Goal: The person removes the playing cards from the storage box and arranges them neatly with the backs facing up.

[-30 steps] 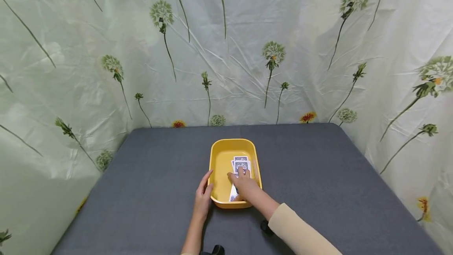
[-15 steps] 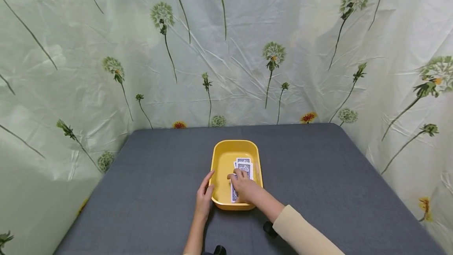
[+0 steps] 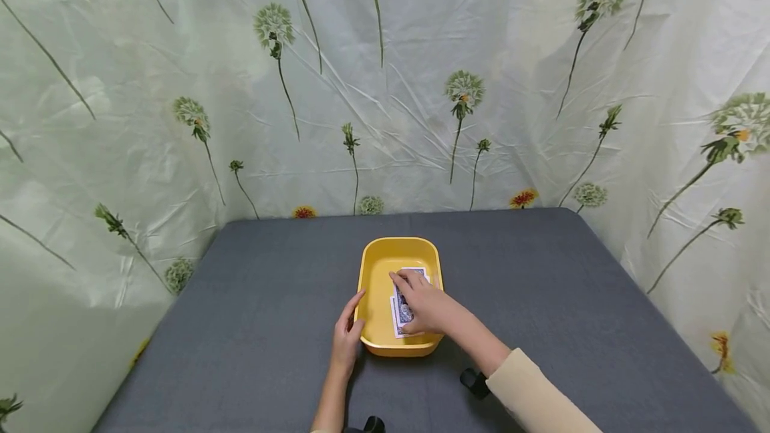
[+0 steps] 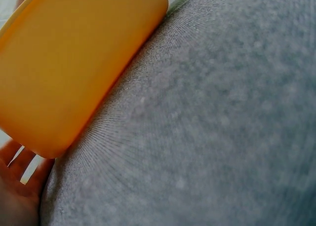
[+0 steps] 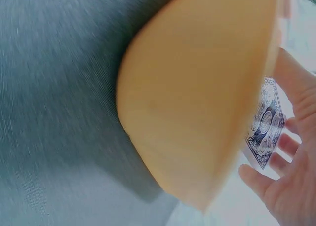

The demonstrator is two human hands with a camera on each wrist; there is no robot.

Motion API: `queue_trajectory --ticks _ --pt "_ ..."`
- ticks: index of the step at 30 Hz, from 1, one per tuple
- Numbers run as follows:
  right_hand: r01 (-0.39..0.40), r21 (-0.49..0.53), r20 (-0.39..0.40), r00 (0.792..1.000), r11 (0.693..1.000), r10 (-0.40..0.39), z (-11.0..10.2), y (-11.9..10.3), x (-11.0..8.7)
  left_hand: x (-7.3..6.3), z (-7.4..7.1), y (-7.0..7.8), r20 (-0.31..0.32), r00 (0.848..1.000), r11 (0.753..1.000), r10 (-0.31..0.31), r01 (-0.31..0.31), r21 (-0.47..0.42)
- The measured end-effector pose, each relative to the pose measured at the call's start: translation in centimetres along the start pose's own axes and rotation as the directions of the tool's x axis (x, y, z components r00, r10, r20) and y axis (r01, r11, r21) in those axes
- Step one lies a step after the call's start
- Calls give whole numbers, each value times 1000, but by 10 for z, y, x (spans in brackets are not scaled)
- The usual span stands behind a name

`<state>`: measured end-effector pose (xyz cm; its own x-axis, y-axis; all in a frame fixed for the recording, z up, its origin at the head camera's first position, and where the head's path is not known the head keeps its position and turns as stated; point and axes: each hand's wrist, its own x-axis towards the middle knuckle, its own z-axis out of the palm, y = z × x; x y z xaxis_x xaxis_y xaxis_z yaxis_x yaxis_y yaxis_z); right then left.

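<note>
My right hand (image 3: 424, 305) reaches over the right wall of the yellow tray (image 3: 374, 279) and seems to pinch a blue-backed card (image 5: 266, 122) between thumb and fingers; whether more cards lie beneath it in my hold, I can't tell. Another card (image 3: 394, 318) shows just under its left edge, and a far card (image 3: 420, 270) pokes out beyond my fingers. My left hand (image 3: 345, 336) rests against the tray's left wall, fingers fairly straight. I judge this step as gathering cards; the next move calls for squaring edges. The walls crowd my wrist. Grey cloth (image 3: 271, 299) spreads around, a flowered curtain (image 3: 409, 152) beyond.
</note>
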<state>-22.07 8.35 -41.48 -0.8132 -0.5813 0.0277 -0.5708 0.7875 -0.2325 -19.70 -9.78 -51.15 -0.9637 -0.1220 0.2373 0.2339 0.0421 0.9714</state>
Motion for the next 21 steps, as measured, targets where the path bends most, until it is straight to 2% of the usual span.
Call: queue_trajectory --ticks 3,8,10,14,21 --pt "-35 38 -12 999 999 35 -11 6 -6 -2 1 10 -5 1000 1000 -12 12 20" --pt "-134 104 -43 989 986 139 -23 21 -20 -7 4 33 -14 1000 1000 -19 20 23" --pt "-163 118 -62 983 980 171 -26 28 -26 -7 4 33 -12 999 1000 -29 29 2" --pt "-189 120 -93 975 975 200 -29 43 -37 -6 3 32 -11 1000 1000 -27 27 -8" --pt "-235 90 -68 968 968 241 -27 70 -54 0 0 7 -27 999 999 -42 42 -10"
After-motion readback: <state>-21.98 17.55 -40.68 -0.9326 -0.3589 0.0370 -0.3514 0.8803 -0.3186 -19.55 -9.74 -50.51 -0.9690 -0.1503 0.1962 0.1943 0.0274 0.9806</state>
